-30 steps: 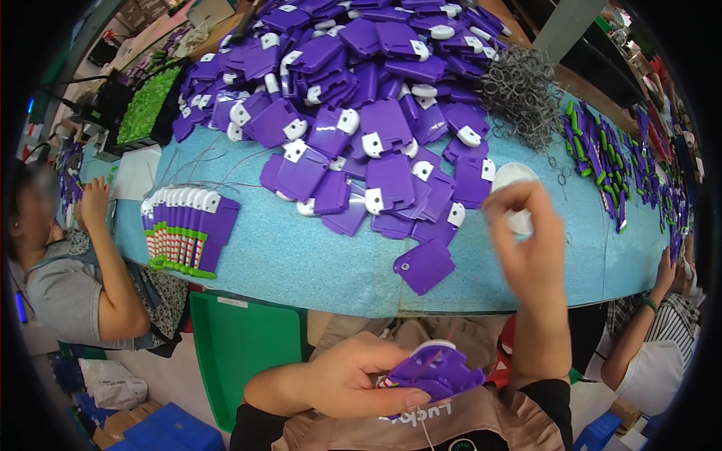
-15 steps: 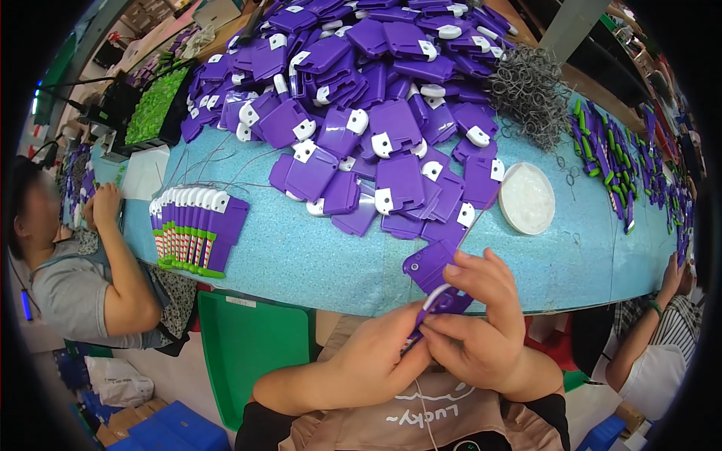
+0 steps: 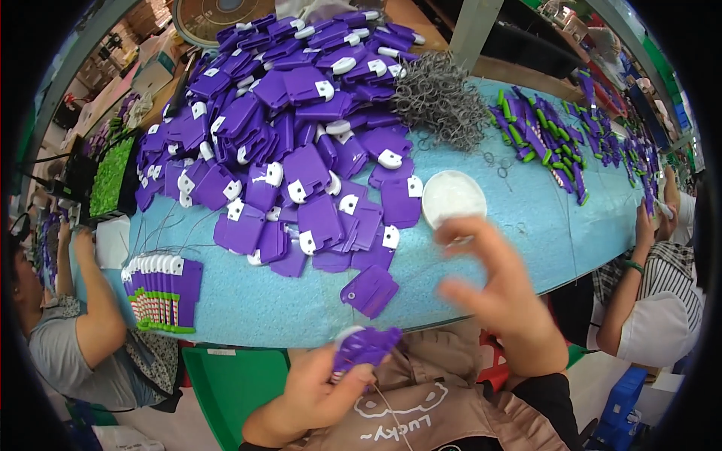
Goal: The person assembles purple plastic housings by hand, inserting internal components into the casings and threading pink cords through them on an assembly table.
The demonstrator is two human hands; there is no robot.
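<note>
Close to my body, my left hand point(image 3: 323, 387) is closed on a purple plastic piece point(image 3: 370, 344) with a whitish rounded edge; the piece is slightly blurred. My right hand point(image 3: 504, 301) is raised over the table's front edge, smeared by motion, with thumb and fingers apart and nothing visible between them. Its fingertips are by the near rim of a round white dish point(image 3: 454, 194); whether they touch it I cannot tell. A single purple plate point(image 3: 370, 292) with a small hole lies on the blue table point(image 3: 248, 301), between my hands and the heap.
A large heap of purple and white plastic pieces point(image 3: 263, 113) covers the table's middle. Grey metal rings point(image 3: 440, 101) and purple-green parts point(image 3: 545, 135) lie to the right. At left is a fanned row of assembled pieces point(image 3: 159, 289). A green bin point(image 3: 237, 383) stands below. People sit at both sides.
My hands have parted: the right has left the purple piece and moved up and right toward the dish. My left hand has lowered leftward, still holding the piece. The view has shifted.
</note>
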